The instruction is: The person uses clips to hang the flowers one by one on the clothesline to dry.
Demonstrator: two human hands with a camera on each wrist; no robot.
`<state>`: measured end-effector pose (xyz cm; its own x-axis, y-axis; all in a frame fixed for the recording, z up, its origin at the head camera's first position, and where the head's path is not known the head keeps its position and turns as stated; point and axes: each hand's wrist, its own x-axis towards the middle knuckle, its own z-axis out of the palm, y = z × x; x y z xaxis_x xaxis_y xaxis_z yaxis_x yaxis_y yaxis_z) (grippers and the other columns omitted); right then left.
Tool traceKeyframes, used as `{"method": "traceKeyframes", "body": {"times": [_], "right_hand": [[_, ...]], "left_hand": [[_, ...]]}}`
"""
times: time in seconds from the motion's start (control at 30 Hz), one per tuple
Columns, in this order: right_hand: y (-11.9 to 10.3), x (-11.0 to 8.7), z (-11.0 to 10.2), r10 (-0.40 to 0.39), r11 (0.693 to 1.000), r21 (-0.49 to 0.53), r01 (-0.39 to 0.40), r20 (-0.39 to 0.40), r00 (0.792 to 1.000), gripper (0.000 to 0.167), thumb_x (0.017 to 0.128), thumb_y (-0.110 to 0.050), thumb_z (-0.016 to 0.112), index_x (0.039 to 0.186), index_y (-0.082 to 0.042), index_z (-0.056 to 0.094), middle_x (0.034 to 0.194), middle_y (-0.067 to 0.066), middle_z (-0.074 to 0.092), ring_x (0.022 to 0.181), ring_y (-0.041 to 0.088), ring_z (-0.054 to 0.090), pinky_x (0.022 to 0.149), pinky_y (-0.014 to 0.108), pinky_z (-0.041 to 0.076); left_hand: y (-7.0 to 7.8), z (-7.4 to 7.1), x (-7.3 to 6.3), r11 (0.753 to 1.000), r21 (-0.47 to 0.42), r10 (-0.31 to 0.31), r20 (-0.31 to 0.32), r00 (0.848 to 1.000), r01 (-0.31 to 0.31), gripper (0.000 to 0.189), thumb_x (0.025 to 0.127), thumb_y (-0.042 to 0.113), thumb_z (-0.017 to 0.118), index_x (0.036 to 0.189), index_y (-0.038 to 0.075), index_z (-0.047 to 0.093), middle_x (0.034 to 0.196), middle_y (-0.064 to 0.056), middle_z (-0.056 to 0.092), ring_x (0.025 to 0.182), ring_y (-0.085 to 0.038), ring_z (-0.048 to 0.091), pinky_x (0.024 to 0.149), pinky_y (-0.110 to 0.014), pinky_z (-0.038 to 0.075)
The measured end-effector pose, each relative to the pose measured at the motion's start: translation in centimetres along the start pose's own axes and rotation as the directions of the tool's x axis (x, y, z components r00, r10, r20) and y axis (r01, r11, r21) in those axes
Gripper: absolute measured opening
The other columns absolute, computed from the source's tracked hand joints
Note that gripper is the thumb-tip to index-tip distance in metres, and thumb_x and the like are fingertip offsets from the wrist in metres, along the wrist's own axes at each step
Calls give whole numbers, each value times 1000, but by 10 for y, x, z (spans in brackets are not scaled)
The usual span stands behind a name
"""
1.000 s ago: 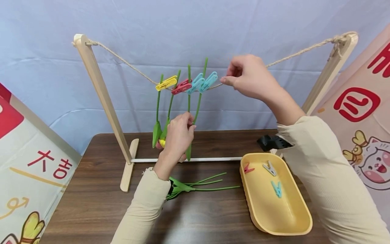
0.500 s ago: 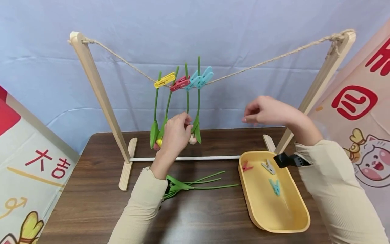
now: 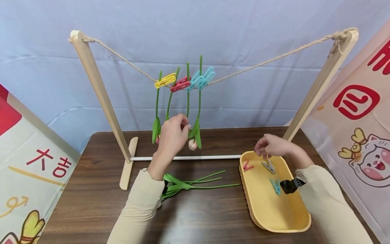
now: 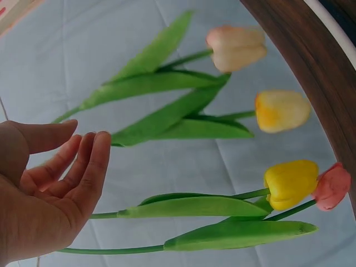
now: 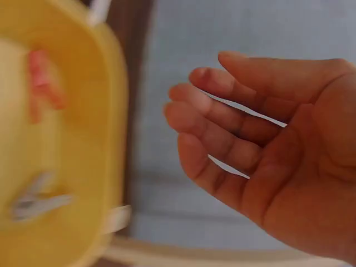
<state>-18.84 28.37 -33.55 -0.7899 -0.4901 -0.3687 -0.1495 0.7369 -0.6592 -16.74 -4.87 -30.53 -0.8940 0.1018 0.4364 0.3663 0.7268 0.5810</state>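
Several artificial tulips hang heads-down from a rope [image 3: 262,64]. A yellow clothespin [image 3: 165,81], a red clothespin [image 3: 181,84] and two light-blue clothespins [image 3: 207,78] pin their stems. My left hand [image 3: 173,134] hovers among the hanging tulips, fingers loosely bent and holding nothing. In the left wrist view its fingertips lie close to a tulip leaf [image 4: 167,114]; I cannot tell whether they touch. My right hand [image 3: 275,147] is over the far end of a yellow basin [image 3: 283,217], fingers relaxed, nothing in them. Inside are a red clothespin [image 3: 247,166], a grey clothespin [image 3: 268,167] and a blue clothespin [image 3: 276,186].
More tulips with green stems [image 3: 182,185] lie on the wooden table [image 3: 207,217], partly hidden by the left forearm. The rope's wooden posts [image 3: 102,98] stand left and right, and a white rod [image 3: 213,157] runs low between them.
My right hand has left the rope beside the last blue clothespin and come down to the basin. The left hand has let go of the rightmost tulip's stem, which now hangs straight.
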Motion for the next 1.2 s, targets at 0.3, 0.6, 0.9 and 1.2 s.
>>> {"method": "traceKeyframes", "body": {"times": [0.3,0.6,0.9,1.2], "right_hand": [[77,12,56,19,994,112,-13,-54,998,22,85,6,52,104,17,54,75,14,61,60,25,55,52,37,47],[94,16,77,-28,992,118,49,-175,984,15,81,5,60,93,15,60,71,13,61,56,17,52,49,25,44],[99,16,84,-66,985,145,95,-195,979,4,75,7,64,73,8,61,62,7,58,52,11,50,46,25,42],[72,5,51,-51,997,51,64,-237,970,12,79,11,51,79,7,62,68,9,61,52,15,51,46,27,43]], "left_hand": [[-3,0,-1,1000,-2,-8,5,1000,8,4,85,6,63,86,2,63,78,-8,62,70,-21,59,65,-36,47],[-8,1,-6,999,1,-45,30,999,45,3,85,6,63,85,3,62,77,-7,61,69,-22,57,62,-36,46],[-14,5,-13,998,14,-70,57,996,69,4,85,8,64,84,5,63,76,-5,61,65,-20,57,56,-33,44],[-19,11,-21,998,21,-53,61,997,52,4,84,6,63,80,5,64,73,-5,61,64,-19,56,57,-33,45]]}}
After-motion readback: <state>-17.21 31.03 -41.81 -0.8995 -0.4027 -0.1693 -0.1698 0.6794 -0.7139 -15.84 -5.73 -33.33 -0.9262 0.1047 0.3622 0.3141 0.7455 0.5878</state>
